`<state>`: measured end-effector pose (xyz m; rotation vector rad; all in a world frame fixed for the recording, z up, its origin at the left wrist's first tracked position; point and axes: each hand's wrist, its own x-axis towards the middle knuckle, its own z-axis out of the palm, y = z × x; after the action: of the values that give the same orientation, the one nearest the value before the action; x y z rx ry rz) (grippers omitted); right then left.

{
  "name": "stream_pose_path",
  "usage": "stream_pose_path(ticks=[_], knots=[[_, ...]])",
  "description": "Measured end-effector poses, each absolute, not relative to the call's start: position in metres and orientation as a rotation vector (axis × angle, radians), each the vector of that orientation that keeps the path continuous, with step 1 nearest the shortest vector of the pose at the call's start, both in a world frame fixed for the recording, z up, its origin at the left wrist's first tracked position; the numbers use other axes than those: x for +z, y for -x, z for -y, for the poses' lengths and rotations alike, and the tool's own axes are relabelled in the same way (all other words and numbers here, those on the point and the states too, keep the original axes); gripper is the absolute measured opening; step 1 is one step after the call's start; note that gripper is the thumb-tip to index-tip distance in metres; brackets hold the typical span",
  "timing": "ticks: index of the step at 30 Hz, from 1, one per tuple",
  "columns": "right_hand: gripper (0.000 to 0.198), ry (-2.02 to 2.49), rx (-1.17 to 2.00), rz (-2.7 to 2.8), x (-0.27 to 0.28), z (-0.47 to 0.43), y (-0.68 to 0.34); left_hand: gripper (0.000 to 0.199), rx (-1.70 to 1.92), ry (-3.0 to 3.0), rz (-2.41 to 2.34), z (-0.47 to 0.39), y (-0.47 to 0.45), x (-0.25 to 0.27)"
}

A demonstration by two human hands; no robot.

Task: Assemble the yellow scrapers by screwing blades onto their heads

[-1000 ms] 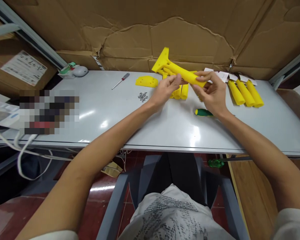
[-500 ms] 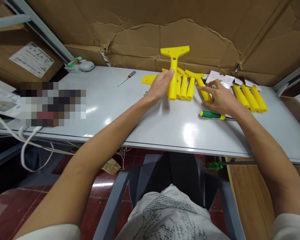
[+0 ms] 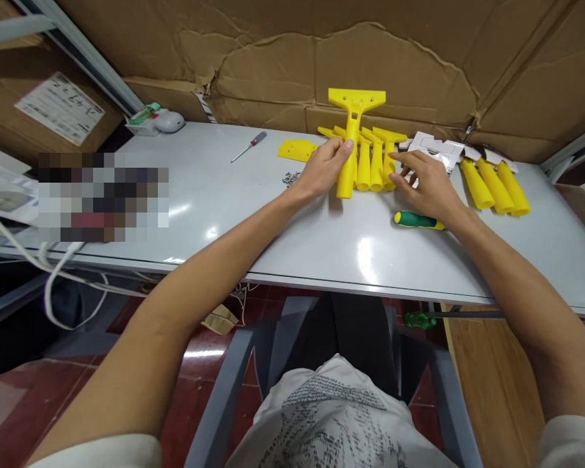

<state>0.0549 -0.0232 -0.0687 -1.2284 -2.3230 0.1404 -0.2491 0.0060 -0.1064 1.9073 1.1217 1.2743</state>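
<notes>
My left hand (image 3: 325, 168) is wrapped round the handle of a yellow scraper (image 3: 353, 123), holding it upright with its wide head at the top. Behind it, several more yellow scraper handles (image 3: 376, 166) lie side by side in a row. My right hand (image 3: 424, 182) hovers at the right end of that row, fingers apart and with nothing in them. Just below the right hand lies a screwdriver with a green and yellow grip (image 3: 416, 221); its shaft is hidden by the wrist. Left of the row are flat yellow plates (image 3: 296, 149) and a small pile of screws (image 3: 290, 177).
A small screwdriver (image 3: 248, 147) lies left of the plates. At the right, three yellow handles with heads (image 3: 494, 185) rest beside white blade cards (image 3: 431, 148). A grey computer mouse (image 3: 169, 121) sits at the back left. Cardboard (image 3: 273, 71) stands behind the table (image 3: 297, 250).
The rightmost scraper handle, slanted before under my right hand, now stands in line with the row. My right hand has come off it. The held scraper has shifted slightly right in view.
</notes>
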Motion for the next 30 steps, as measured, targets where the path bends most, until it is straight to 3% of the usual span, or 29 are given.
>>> stream_pose_path(ticks=[9,14,19,21,25,30], knots=[[0.085,1.175,0.434,1.839,-0.031,0.053,-0.069,0.074,1.125,-2.114,-0.7,0.025,0.266,-0.059],[0.066,1.211,0.53,1.989,-0.023,0.052,-0.09,0.066,1.145,-2.385,-0.906,0.042,0.299,-0.032],[0.072,1.158,0.674,2.586,-0.022,0.046,-0.096,0.049,0.725,-2.698,-1.079,0.099,0.319,-0.051],[0.065,1.128,0.706,2.695,-0.023,0.045,-0.096,0.045,0.574,-2.719,-1.193,0.121,0.317,-0.068],[0.042,1.194,0.537,2.743,-0.026,0.043,-0.099,0.042,0.455,-2.741,-1.324,0.137,0.301,-0.086],[0.031,1.229,0.403,2.746,-0.027,0.039,-0.103,0.041,0.569,-2.667,-1.356,0.085,0.316,-0.06]])
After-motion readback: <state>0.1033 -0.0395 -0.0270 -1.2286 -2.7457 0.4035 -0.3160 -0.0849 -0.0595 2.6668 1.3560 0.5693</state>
